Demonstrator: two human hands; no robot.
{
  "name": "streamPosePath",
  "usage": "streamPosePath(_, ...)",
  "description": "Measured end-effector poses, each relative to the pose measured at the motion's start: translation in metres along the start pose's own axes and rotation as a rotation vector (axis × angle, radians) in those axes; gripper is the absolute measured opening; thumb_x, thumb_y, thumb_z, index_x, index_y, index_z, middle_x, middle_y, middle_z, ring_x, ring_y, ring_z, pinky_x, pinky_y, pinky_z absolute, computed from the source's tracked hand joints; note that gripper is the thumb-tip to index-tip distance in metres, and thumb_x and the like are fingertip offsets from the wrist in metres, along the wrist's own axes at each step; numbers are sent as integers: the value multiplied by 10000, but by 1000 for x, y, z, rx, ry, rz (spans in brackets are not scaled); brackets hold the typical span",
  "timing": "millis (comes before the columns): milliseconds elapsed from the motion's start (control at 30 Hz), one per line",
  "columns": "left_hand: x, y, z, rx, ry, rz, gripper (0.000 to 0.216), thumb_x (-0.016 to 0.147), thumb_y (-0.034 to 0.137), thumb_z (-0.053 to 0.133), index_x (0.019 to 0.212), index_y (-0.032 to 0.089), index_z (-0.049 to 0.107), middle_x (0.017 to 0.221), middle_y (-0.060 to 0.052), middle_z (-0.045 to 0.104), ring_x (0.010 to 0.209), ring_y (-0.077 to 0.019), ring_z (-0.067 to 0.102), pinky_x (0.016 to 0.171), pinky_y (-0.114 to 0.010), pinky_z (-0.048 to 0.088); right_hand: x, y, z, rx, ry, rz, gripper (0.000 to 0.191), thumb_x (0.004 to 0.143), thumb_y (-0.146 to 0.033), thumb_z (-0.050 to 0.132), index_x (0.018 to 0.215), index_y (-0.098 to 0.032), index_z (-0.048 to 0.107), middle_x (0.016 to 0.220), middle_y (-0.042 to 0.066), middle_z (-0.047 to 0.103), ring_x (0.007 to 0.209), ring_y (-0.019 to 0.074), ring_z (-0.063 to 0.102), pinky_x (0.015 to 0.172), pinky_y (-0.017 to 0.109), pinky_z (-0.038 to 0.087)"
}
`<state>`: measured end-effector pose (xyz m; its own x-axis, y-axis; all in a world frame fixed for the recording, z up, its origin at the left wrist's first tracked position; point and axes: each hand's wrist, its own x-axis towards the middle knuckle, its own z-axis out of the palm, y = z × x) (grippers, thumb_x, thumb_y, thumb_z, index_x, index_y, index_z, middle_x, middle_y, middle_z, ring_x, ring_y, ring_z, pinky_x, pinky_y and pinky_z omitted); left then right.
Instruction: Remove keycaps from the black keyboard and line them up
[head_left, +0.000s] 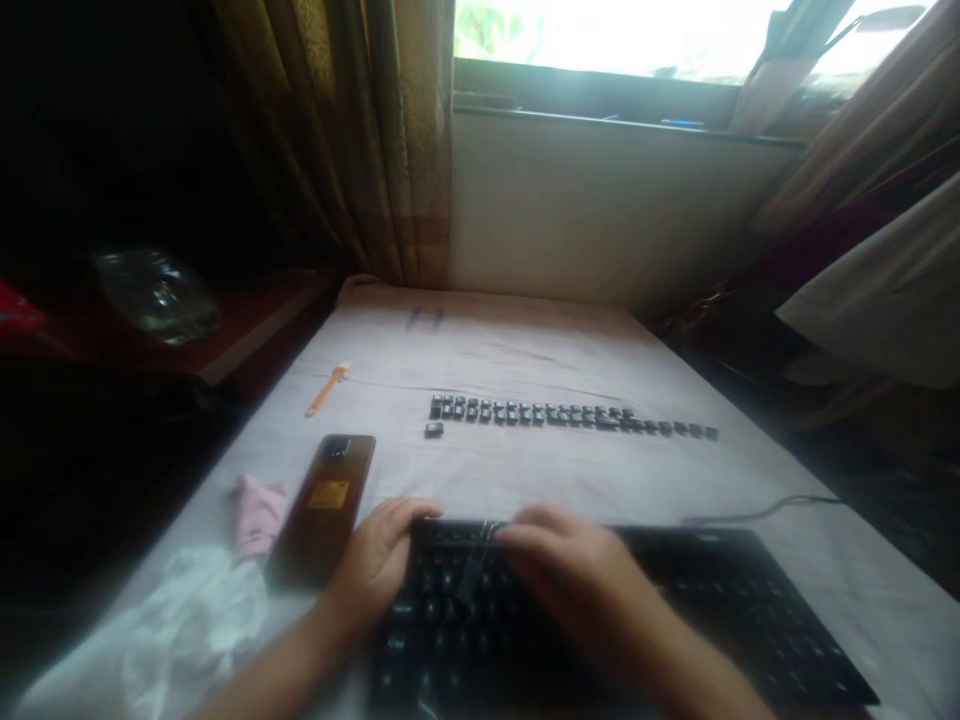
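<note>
A black keyboard lies in front of me, partly under my hands. My left hand grips its upper left corner, with the fingers over the back edge. Above the keyboard's left half is my right hand, blurred, its thumb and fingers pinched together. At those fingertips shows a thin wire tool, slanting down towards the keys; its exact kind is hard to make out. Beyond the keyboard, loose black keycaps lie in rows on the cloth. A single keycap sits just below their left end.
To the left lie a brown phone, a pink cloth, a crumpled clear plastic bag and an orange-handled brush. A cable runs off to the right. Curtains and a window stand behind the cloth-covered surface.
</note>
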<state>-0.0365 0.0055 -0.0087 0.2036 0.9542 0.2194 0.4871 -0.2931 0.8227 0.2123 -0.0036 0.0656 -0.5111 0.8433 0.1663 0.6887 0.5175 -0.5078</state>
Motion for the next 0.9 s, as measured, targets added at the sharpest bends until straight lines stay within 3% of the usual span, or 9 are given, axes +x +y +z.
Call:
streamPosePath(67, 0, 0, 0, -3, 3, 7, 302, 836, 153, 421, 978, 223, 678, 962, -39, 707, 923, -212, 661, 850, -349, 529, 8, -15, 15, -88, -122, -45, 306, 880, -125, 499, 1100, -266, 657, 956, 46, 673, 754, 158, 643, 673, 248, 505)
streamPosePath(167, 1, 1, 0, -12, 2, 14, 292, 837, 163, 425, 963, 220, 683, 951, -42, 711, 917, -214, 664, 846, -342, 533, 12, -20, 22, -197, -190, -64, 355, 868, -102, 545, 1153, -295, 633, 1042, 58, 649, 808, 179, 642, 704, 251, 489)
streamPosePath(400, 1, -1, 2, -32, 20, 13, 277, 834, 158, 450, 941, 243, 690, 975, -29, 716, 943, -222, 661, 870, -363, 530, 16, -14, 22, -345, -157, -159, 227, 837, -46, 548, 944, -207, 665, 1017, 60, 647, 757, 178, 626, 647, 247, 462)
streamPosePath(533, 3, -2, 2, -22, 17, 14, 289, 834, 147, 437, 948, 235, 688, 966, -32, 716, 937, -220, 661, 864, -362, 527, 22, -13, 25, -419, -164, -246, 171, 821, -17, 549, 820, -171, 623, 861, 40, 648, 661, 172, 592, 565, 261, 434)
streamPosePath(767, 3, 5, 0, 3, 15, -20, 302, 798, 145, 428, 941, 204, 688, 958, -49, 715, 938, -225, 656, 871, -374, 518, 26, -14, 21, -469, -221, -273, 145, 853, -45, 554, 892, -171, 615, 824, 33, 627, 655, 172, 564, 550, 264, 408)
streamPosePath(900, 3, 5, 0, -11, 14, -24, 301, 811, 145, 424, 948, 201, 686, 971, -50, 712, 952, -221, 651, 884, -371, 510, 23, -8, 20, -455, -163, -307, 153, 854, -58, 560, 886, -183, 642, 797, 37, 618, 631, 154, 545, 534, 242, 392)
